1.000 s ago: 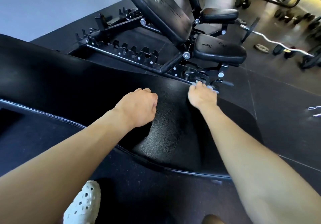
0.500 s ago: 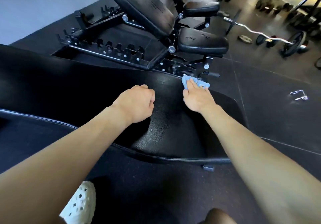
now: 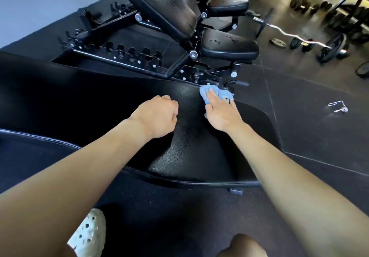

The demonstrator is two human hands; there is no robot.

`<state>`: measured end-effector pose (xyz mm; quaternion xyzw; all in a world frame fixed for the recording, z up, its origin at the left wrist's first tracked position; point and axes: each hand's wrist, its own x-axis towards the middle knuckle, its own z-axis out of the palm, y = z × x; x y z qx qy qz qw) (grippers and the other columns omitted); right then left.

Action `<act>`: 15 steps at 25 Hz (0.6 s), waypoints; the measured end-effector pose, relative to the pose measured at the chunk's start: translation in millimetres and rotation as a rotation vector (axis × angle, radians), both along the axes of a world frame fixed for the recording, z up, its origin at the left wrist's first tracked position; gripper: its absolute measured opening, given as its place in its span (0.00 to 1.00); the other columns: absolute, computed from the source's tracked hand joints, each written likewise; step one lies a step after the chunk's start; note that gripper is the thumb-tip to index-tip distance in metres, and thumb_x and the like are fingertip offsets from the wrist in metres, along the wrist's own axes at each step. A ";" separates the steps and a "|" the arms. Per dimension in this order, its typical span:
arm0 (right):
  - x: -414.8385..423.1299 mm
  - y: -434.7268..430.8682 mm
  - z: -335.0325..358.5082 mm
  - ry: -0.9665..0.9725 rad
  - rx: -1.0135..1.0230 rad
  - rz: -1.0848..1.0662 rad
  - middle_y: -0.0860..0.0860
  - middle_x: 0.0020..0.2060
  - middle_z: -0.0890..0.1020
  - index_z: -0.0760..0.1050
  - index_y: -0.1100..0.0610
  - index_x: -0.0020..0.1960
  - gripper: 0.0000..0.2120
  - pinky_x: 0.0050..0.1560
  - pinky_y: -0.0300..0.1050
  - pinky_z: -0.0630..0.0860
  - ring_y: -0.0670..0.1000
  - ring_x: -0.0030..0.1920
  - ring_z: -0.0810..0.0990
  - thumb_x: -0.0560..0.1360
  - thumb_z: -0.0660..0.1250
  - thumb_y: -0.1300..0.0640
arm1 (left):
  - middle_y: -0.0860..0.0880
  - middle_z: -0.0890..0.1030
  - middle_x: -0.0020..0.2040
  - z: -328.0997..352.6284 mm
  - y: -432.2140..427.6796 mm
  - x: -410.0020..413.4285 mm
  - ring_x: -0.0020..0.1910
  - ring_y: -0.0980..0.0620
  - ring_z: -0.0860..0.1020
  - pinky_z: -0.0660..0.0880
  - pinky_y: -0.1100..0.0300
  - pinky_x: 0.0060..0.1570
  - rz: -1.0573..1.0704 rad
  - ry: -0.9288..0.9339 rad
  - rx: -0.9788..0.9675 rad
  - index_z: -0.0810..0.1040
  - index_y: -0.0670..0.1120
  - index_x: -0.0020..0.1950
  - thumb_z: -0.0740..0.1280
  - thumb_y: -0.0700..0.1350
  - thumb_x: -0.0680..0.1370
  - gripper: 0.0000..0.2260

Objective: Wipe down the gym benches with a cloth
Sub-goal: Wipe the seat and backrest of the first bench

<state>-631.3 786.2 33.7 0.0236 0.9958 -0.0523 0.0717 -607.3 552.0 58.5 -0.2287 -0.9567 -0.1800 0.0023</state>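
Note:
A long black padded bench runs across the view below me. At its far edge lies a crumpled blue cloth. My right hand presses flat on the cloth with straight fingers. My left hand is curled into a loose fist and rests on the pad to the left of the cloth, holding nothing. A second black adjustable bench with a raised backrest stands just beyond.
A curl barbell and loose weight plates lie on the dark rubber floor at the right. Dumbbells line the far right. A small metal clip lies on the floor. My white perforated shoe is at the bottom.
My right hand has flattened on the cloth and slid slightly back along the bench's far edge, so more blue cloth shows. The left fist has stayed in place.

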 end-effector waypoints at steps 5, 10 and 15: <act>58.5 -35.8 -3.2 0.010 -0.070 0.290 0.45 0.82 0.50 0.49 0.47 0.83 0.31 0.80 0.56 0.46 0.58 0.81 0.54 0.80 0.44 0.47 | 0.50 0.76 0.53 -2.6 -2.0 -1.7 0.54 0.48 0.76 0.75 0.54 0.49 -0.011 0.012 -0.019 0.80 0.49 0.53 0.62 0.45 0.80 0.07; 28.7 -0.8 -2.1 0.022 -0.006 0.161 0.43 0.82 0.51 0.49 0.46 0.83 0.31 0.81 0.55 0.43 0.53 0.81 0.53 0.80 0.44 0.46 | 0.50 0.75 0.53 -1.8 6.3 -0.1 0.54 0.48 0.75 0.76 0.52 0.52 -0.036 -0.003 -0.015 0.79 0.49 0.54 0.62 0.45 0.80 0.08; 35.0 -24.6 -3.0 0.002 -0.042 0.112 0.46 0.83 0.47 0.46 0.49 0.84 0.29 0.81 0.55 0.43 0.57 0.81 0.52 0.84 0.46 0.49 | 0.49 0.75 0.53 -4.6 17.6 3.2 0.55 0.46 0.75 0.76 0.49 0.56 -0.083 0.018 -0.050 0.80 0.48 0.55 0.62 0.45 0.80 0.08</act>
